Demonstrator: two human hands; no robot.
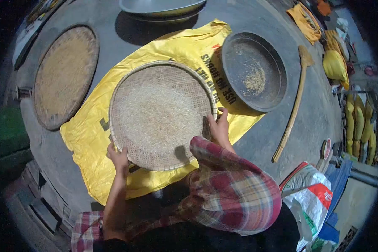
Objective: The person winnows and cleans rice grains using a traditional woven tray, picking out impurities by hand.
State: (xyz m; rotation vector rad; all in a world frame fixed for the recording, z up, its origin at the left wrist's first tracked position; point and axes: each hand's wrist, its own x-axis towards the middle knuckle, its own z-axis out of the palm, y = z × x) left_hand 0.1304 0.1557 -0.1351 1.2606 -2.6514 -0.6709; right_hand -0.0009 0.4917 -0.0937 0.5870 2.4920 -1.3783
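Note:
A round woven winnowing tray (173, 71) is held level in front of me, with pale grains that look like rice (155, 111) spread over its middle. My left hand (118, 158) grips its rim at the lower left, the thumb showing on the inner side. My right hand (219, 126) holds the rim at the right. Below the tray lies a yellow sack (83, 145) with dark printed letters. Right of the tray stands a dark round basin (277, 94) with a small heap of grain (255, 80) in it.
Another round tray (94, 54) with brownish grain lies at the left. A large metal pan (161, 6) is at the top. A long-handled broom (295, 107) lies right of the basin. Plaid cloth (243, 193) hangs near my right arm. White bags (311, 197) sit at the lower right.

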